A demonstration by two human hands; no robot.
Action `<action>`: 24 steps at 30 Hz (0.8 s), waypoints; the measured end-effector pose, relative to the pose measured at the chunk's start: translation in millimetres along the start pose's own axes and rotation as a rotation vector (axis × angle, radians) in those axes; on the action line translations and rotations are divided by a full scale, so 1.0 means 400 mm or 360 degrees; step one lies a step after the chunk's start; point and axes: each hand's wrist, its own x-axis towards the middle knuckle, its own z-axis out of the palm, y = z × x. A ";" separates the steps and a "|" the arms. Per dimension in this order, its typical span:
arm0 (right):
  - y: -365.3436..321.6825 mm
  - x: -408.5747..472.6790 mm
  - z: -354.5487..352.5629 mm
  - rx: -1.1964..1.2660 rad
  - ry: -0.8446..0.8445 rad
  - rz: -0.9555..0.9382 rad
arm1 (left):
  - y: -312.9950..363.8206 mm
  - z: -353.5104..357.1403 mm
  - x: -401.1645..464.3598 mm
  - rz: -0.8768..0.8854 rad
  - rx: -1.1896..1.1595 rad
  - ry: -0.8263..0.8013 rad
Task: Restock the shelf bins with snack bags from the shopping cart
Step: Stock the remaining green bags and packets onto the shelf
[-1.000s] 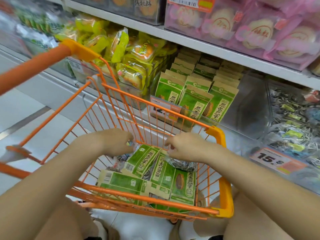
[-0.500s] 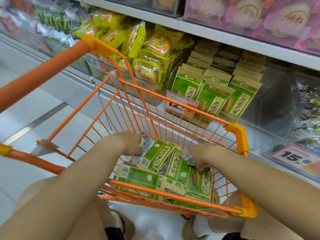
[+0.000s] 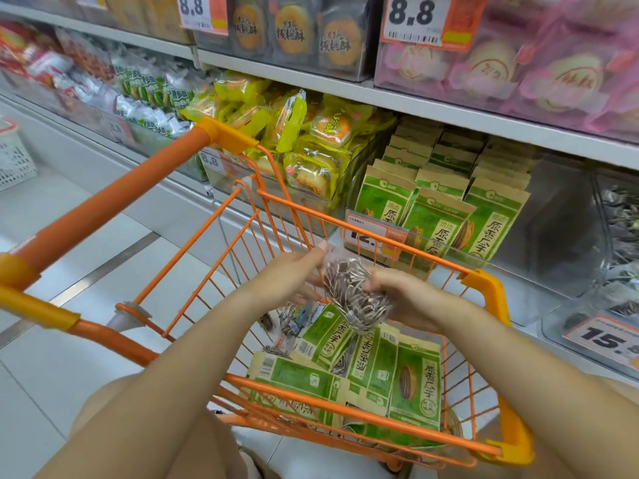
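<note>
Both hands, left [image 3: 294, 278] and right [image 3: 404, 299], are gripping one clear seed bag [image 3: 352, 299] above the cart [image 3: 484, 281], its matching bin [image 3: 619, 243] lying far right, nearer the right hand.

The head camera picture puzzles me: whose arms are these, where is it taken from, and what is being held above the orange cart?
No machine here: a person wears a camera on the head, looking down at their own arms. The left hand and right hand hold a clear bag of striped sunflower seeds between them, above the orange shopping cart. In the cart lie green snack bags and more clear seed bags. Behind stands a shelf bin with matching green bags upright, where the stock goes.
</note>
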 end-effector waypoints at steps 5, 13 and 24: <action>0.009 0.021 0.031 -0.0220 0.0361 -0.0331 | 0.020 -0.009 -0.009 -0.0067 -0.0409 -0.0100; 0.021 0.031 0.062 -0.0587 0.0583 -0.0487 | 0.020 -0.017 -0.008 0.0035 -0.0330 -0.0085; 0.020 -0.007 -0.040 -0.1733 0.0782 0.0191 | -0.014 -0.035 0.132 -0.0100 0.0871 0.0034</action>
